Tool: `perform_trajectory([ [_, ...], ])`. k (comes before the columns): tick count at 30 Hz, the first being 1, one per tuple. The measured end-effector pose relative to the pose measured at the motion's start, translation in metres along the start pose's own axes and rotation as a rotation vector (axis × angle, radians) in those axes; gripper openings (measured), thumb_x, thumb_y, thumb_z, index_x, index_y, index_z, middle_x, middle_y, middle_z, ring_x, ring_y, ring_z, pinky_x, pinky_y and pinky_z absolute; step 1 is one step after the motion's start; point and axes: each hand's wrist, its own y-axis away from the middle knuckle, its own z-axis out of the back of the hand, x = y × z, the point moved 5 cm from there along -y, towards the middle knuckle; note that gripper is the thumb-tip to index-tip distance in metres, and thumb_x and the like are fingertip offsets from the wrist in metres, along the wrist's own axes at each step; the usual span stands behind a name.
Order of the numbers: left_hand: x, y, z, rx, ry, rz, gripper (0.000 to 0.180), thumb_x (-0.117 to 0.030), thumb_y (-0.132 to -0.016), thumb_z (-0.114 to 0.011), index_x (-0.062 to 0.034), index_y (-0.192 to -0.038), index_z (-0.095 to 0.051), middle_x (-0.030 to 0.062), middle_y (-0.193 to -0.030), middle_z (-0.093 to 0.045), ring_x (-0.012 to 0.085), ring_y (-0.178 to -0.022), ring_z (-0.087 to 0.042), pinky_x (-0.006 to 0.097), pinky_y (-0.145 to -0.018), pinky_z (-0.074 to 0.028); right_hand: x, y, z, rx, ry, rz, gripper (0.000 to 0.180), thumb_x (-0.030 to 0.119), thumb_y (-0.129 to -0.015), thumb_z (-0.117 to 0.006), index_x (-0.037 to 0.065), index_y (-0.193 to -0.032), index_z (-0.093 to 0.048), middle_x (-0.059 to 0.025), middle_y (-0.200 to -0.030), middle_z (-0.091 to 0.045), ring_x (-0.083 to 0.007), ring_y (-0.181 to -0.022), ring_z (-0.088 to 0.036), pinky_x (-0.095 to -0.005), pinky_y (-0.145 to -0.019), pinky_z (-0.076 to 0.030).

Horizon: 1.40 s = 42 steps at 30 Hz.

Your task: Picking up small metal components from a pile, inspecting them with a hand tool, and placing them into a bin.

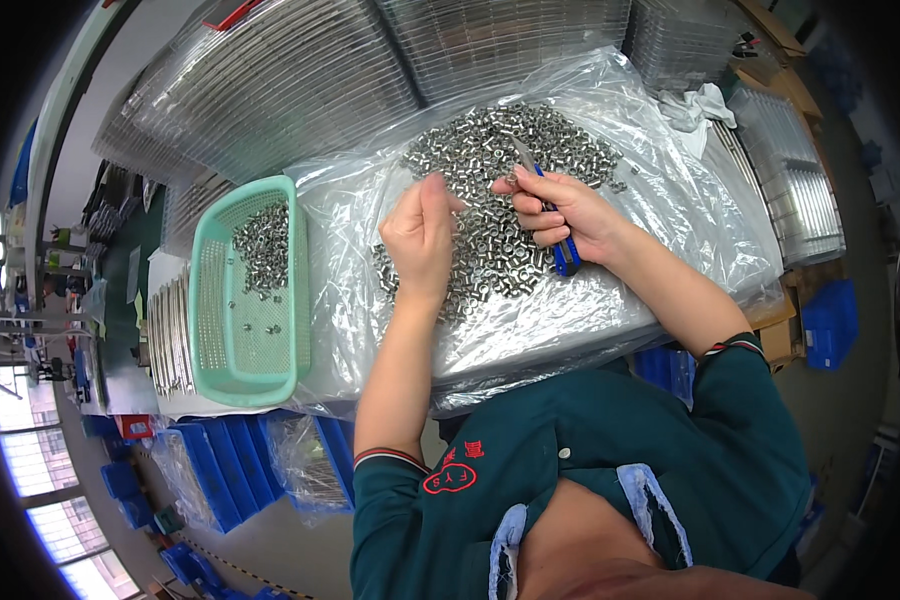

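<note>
Utility knife (567,256): blue-and-black handle, slim silver blade out, held in right hand (582,217), tilted, blade tip up and to the left, over the metal fittings (490,255). Fittings: small, shiny, silver, short hollow cylinders, loose, lying every which way in a wide heap, thinner at the edges. Smaller batch of small metal pieces in the green basket (301,290), a few scattered apart.

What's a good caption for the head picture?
The right hand holds a blue-handled tool over shiny metal pieces, green basket at left.
</note>
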Motion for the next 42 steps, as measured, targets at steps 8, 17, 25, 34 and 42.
perform_trajectory([
  [8, -0.034, -0.003, -0.021, -0.075, -0.170, -0.457, 0.018, -0.005, -0.075, -0.064, -0.0036, -0.093, -0.060, 0.0074, -0.091, -0.056, 0.0152, -0.082, -0.054, 0.024, -0.067, -0.043, 0.000, 0.001, 0.000, -0.014, -0.002, 0.003, 0.022, 0.025, -0.088, -0.052, 0.004, -0.095, -0.053, 0.0063, -0.063, -0.044, 0.0019, -0.044, -0.032, -0.0121, -0.034, -0.024],
  [17, -0.028, -0.001, -0.026, -0.053, -0.236, -0.516, 0.017, -0.006, -0.073, -0.067, -0.0039, -0.090, -0.062, 0.0074, -0.090, -0.057, 0.0171, -0.084, -0.054, 0.026, -0.067, -0.045, -0.001, 0.000, 0.000, -0.023, 0.021, 0.003, 0.017, 0.023, -0.087, -0.054, 0.009, -0.079, -0.048, 0.0055, -0.064, -0.046, 0.0022, -0.043, -0.033, -0.0120, -0.034, -0.025],
  [25, -0.028, -0.002, -0.027, -0.023, -0.168, -0.453, 0.015, -0.004, -0.075, -0.065, -0.0030, -0.090, -0.061, 0.0078, -0.093, -0.056, 0.0156, -0.084, -0.054, 0.024, -0.066, -0.045, 0.000, 0.000, 0.000, -0.034, 0.029, 0.008, 0.016, 0.022, -0.087, -0.054, 0.009, -0.081, -0.048, 0.0053, -0.065, -0.046, 0.0021, -0.044, -0.033, -0.0117, -0.034, -0.025],
  [34, -0.025, -0.003, -0.029, 0.039, -0.047, -0.320, 0.015, -0.006, -0.076, -0.064, -0.0026, -0.091, -0.061, 0.0066, -0.096, -0.056, 0.0127, -0.083, -0.055, 0.022, -0.066, -0.045, -0.001, 0.000, 0.001, -0.043, 0.050, 0.007, 0.016, 0.022, -0.087, -0.055, 0.009, -0.080, -0.048, 0.0056, -0.064, -0.046, 0.0025, -0.044, -0.033, -0.0117, -0.034, -0.025],
  [42, -0.014, -0.006, -0.031, 0.094, 0.080, -0.245, 0.021, -0.008, -0.080, -0.061, -0.0052, -0.100, -0.062, 0.0063, -0.096, -0.059, 0.0136, -0.086, -0.056, 0.024, -0.070, -0.045, 0.001, 0.002, 0.000, -0.043, 0.098, 0.013, 0.018, 0.025, -0.087, -0.054, 0.008, -0.085, -0.052, 0.0057, -0.065, -0.046, 0.0026, -0.045, -0.033, -0.0119, -0.036, -0.025],
])
